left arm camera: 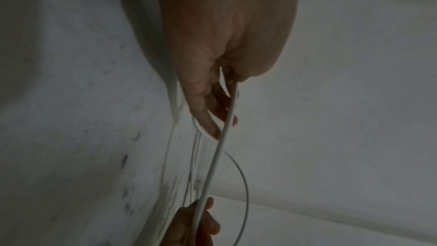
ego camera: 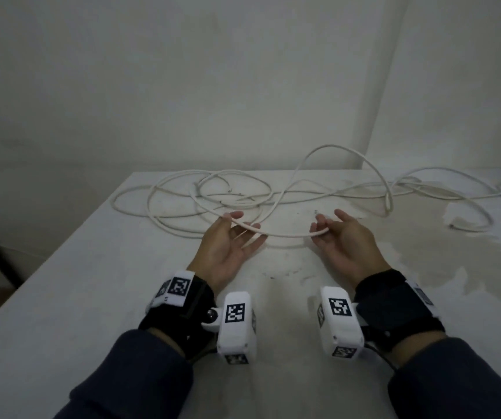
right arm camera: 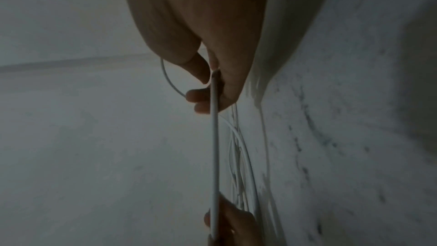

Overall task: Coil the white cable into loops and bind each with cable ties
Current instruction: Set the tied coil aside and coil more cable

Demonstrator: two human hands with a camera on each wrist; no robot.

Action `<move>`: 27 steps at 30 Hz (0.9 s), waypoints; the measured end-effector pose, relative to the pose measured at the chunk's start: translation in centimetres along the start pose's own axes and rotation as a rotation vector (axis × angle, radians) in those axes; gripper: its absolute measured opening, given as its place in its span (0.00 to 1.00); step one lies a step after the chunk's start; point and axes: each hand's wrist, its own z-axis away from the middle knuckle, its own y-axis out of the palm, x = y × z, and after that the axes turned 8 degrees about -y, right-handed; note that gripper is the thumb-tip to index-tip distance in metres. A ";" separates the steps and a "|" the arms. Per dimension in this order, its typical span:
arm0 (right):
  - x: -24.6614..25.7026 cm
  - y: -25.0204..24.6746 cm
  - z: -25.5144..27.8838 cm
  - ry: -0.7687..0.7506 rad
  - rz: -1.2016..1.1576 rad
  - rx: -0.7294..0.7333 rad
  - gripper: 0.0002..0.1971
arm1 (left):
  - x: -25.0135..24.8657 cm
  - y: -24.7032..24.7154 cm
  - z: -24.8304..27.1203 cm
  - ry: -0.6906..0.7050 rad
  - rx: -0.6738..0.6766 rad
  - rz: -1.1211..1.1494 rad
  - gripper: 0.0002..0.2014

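Note:
A long white cable [ego camera: 213, 189] lies in loose tangled loops across the far half of the white table [ego camera: 92, 267]. One stretch of it [ego camera: 288, 236] sags just above the table between my two hands. My left hand [ego camera: 237, 231] has its palm turned inward; the thumb pins the cable [left arm camera: 220, 147] against nearly straight fingers. My right hand [ego camera: 331, 231] faces it, with thumb and curled fingers [right arm camera: 201, 98] pinching the cable [right arm camera: 214, 147] near its end. Each wrist view shows the other hand at the bottom: the right hand [left arm camera: 196, 225] and the left hand [right arm camera: 231, 222]. I see no cable ties.
More cable trails off to the right, with one high arch [ego camera: 334, 149] standing up near the wall corner and a loose end [ego camera: 451, 225] on a stained patch. The table's left edge [ego camera: 46, 252] runs diagonally, with dark floor beyond. A plain wall stands close behind the table.

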 end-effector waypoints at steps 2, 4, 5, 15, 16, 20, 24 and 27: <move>-0.4 0.1 -0.2 -0.019 0.083 0.011 0.21 | 0.0 -0.3 -0.5 0.020 -0.011 0.086 0.11; -0.6 0.3 -0.1 -0.022 0.175 0.051 0.16 | 0.0 -0.5 -0.9 0.021 -0.002 0.099 0.10; -0.7 0.5 0.2 -0.005 0.217 0.085 0.14 | 0.0 -0.7 -1.0 0.016 0.001 0.072 0.11; -0.7 1.5 3.3 -0.150 0.905 0.544 0.08 | 0.4 -0.2 -0.2 -0.046 0.204 -0.365 0.09; -0.6 1.7 3.8 -0.187 0.961 0.582 0.07 | 0.5 -0.2 -0.1 -0.038 0.228 -0.441 0.06; -0.7 2.2 4.5 -0.323 1.064 0.572 0.04 | 1.0 -0.1 0.5 -0.098 0.342 -0.568 0.06; -0.6 1.9 3.9 -0.366 1.065 0.503 0.11 | 1.0 -0.1 0.7 -0.101 0.355 -0.546 0.06; -0.4 1.6 3.9 -0.348 1.021 0.499 0.11 | 1.1 -0.1 0.8 -0.090 0.368 -0.548 0.04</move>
